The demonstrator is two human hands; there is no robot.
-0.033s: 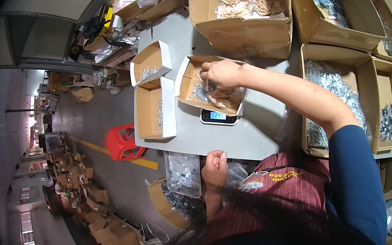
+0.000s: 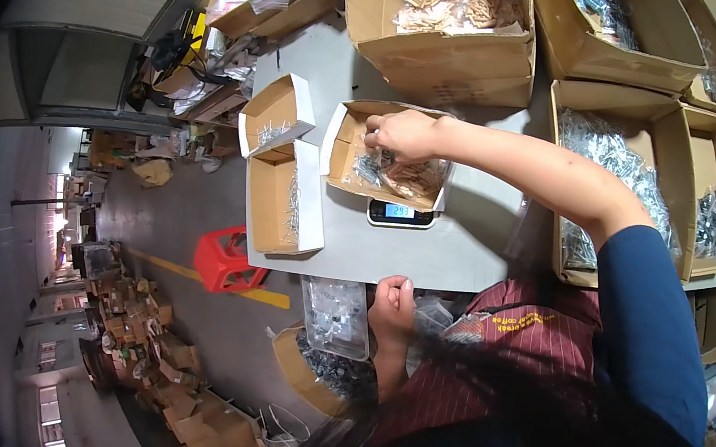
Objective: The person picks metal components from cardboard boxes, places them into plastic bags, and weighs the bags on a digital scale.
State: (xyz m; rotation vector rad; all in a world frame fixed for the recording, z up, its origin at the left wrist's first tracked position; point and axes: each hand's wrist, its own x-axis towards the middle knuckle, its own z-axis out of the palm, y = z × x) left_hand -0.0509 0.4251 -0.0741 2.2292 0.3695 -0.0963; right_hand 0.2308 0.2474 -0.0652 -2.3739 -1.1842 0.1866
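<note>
My right hand (image 2: 404, 135) reaches into a low cardboard box (image 2: 332, 143) with white outer sides. Its fingers are bent together over small clear bags; the fingertips are partly hidden, so what they grip does not show. Inside lie bags of metal hardware (image 2: 365, 168) and bags of wooden dowels (image 2: 411, 179). The box rests on a small digital scale (image 2: 402, 215) whose lit display shows in front. Near the table's front edge, my left hand (image 2: 393, 308) is curled closed, with nothing visible in it.
Two small white-sided boxes (image 2: 313, 204) with loose metal pieces stand to the left. A large carton of dowel bags (image 2: 444, 54) is behind, and a carton of bagged hardware (image 2: 582, 276) is right. Below the edge are a clear plastic tub (image 2: 335, 315) and a red stool (image 2: 229, 259).
</note>
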